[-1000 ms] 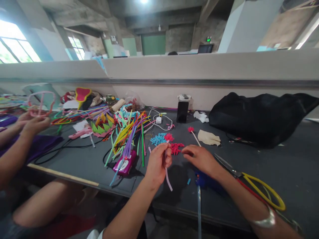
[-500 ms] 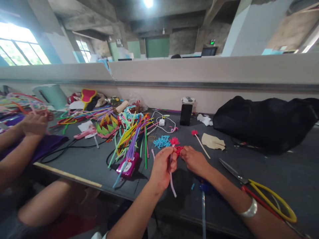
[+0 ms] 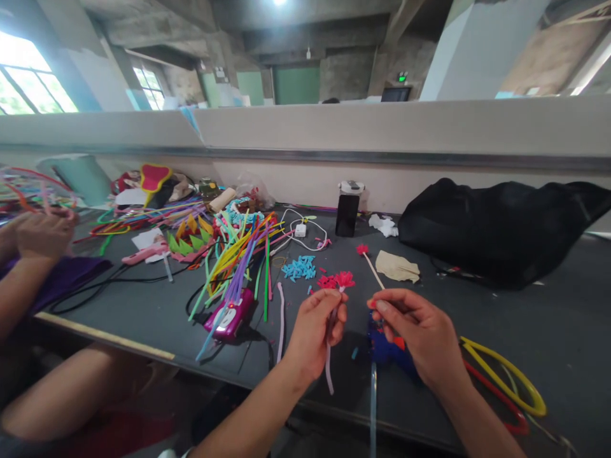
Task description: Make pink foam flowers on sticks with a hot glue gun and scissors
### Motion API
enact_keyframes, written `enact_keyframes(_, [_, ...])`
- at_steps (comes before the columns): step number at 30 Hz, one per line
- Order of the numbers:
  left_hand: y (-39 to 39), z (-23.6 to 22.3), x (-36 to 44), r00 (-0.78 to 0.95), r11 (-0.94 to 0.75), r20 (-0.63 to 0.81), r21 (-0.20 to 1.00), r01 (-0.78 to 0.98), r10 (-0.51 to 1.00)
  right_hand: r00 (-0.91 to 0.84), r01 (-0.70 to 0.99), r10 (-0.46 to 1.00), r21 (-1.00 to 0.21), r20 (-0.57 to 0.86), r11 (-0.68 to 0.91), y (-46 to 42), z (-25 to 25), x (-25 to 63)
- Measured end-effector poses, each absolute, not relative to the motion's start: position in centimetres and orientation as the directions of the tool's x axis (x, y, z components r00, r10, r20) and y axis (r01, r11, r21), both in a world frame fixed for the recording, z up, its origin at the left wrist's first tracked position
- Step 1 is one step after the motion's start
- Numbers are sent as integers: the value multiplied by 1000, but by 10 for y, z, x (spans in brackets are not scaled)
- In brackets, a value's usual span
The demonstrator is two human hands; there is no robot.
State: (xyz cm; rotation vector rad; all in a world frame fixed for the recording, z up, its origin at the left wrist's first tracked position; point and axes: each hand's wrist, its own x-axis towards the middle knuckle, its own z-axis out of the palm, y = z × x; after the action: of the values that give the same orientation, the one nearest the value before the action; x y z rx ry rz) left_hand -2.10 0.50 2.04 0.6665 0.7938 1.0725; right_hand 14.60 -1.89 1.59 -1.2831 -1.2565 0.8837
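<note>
My left hand (image 3: 315, 334) is closed around the lilac pipe-cleaner stem of a red flower (image 3: 344, 280), whose petals stand up above my fingertips. In my right hand (image 3: 422, 327), a small red pipe-cleaner piece (image 3: 372, 305) is pinched between thumb and fingers. Just below that hand lies a blue glue gun (image 3: 382, 350), partly hidden, with a clear glue stick (image 3: 373, 401) sticking out toward me. Behind the flower is a small pile of red pieces (image 3: 325, 281), with a pile of blue pieces (image 3: 299, 269) beyond it. Another red flower (image 3: 363, 250) on a pale stem lies farther back.
Scissors (image 3: 513, 381) with yellow and red handles lie at right, partly behind my forearm. A purple power socket (image 3: 231, 318) and bundled pipe cleaners (image 3: 238, 261) are on the left. A black bag (image 3: 496, 232) sits back right. Another person's hands (image 3: 38, 235) work at far left.
My right hand has moved from the red pile toward me and right, above the glue gun, with a red piece in it. My left hand still holds the flower. The view has shifted slightly.
</note>
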Motion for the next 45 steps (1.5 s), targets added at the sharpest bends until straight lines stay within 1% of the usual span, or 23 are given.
enact_keyframes(2, [3,19,-17,280,355,-243,803,-479,929,171,256,941,-936,290,242,-21,19,145])
enact_keyframes(5, [0,17,-12,305,364,-240,810,-460,921,147,417,870,-827,471,377,-23,21,145])
enact_keyframes(7, [-2,16,-10,312,358,-232,819,-448,921,139,486,839,-774,527,406,-23,21,146])
enact_keyframes(12, [-5,15,-8,327,349,-219,837,-421,919,116,612,781,-663,614,430,-21,18,146])
enact_keyframes(15, [-7,15,-8,330,346,-217,844,-410,919,106,649,765,-627,635,431,-21,17,145])
enact_keyframes(23, [-10,15,-7,344,342,-208,852,-397,916,102,690,742,-585,662,426,-21,17,143])
enact_keyframes(36, [-10,16,-7,344,355,-224,850,-390,912,93,700,745,-575,661,423,-23,18,143])
enact_keyframes(45, [-11,18,-7,361,365,-229,852,-376,904,122,706,740,-582,661,404,-23,17,140])
